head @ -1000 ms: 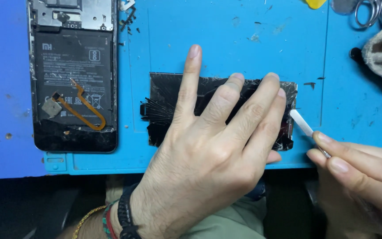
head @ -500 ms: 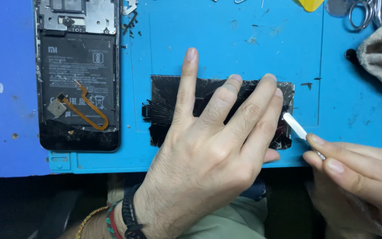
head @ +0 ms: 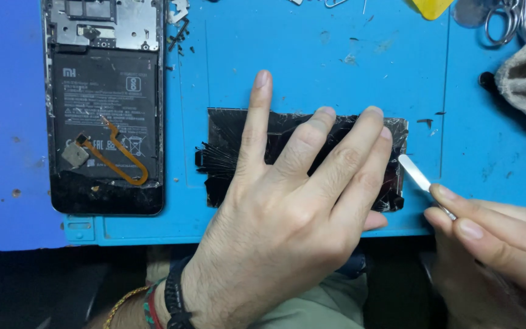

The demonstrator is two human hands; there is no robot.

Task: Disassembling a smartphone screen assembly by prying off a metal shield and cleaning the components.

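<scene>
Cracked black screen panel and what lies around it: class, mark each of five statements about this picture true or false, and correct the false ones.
1. The left hand lies flat on the cracked screen panel. True.
2. The right hand holds a yellow pick. False: it holds a thin pale spudger; the yellow pick lies at the mat's top edge.
3. The spudger's tip is at the panel's right edge. True.
4. The opened phone lies right of the panel. False: it lies to the left.
5. An orange flex cable crosses the phone's battery. True.
</scene>
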